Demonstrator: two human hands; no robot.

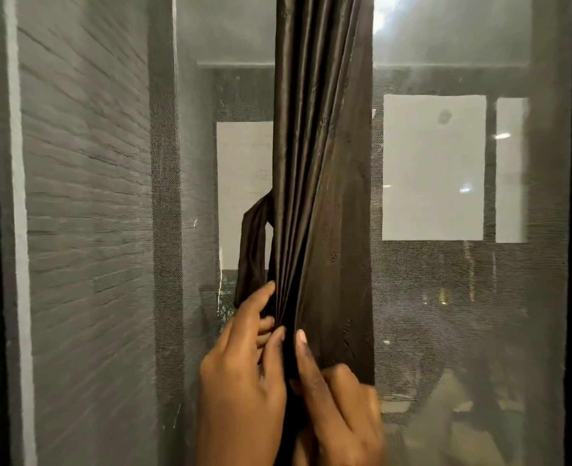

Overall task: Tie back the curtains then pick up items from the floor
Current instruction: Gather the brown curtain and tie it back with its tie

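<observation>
Right now your left hand point(240, 361) is curled around the gathered curtain point(318, 183) from its left edge, fingers bent in against the pleats and thumb pressed to the front, so it is clamped on the bunched fabric. Your right hand point(336, 401) comes in from the right and below, its thumb laid flat up the front folds and the other fingers tucked behind the cloth; it too is closed on the curtain, just beside the left, the two thumbs nearly touching. Neither hand holds the tie-back strap point(252, 250), which hangs as a loose loop off the curtain's left side, just above your left fingertips.

The curtain itself hangs as one narrow dark column down the middle of the mesh window screen point(92, 230), pinched tightest where you hold it and fanning out wider below on the right.

The likely trouble is the satin-like cloth: it looks slippery, and if you free one hand to reach for the strap, the pleats could slide apart and the bundle spread again. The wide right fold seems least secured. Pulling hard downward could also strain whatever holds the curtain above, which is out of view. The floor items are not visible.
</observation>
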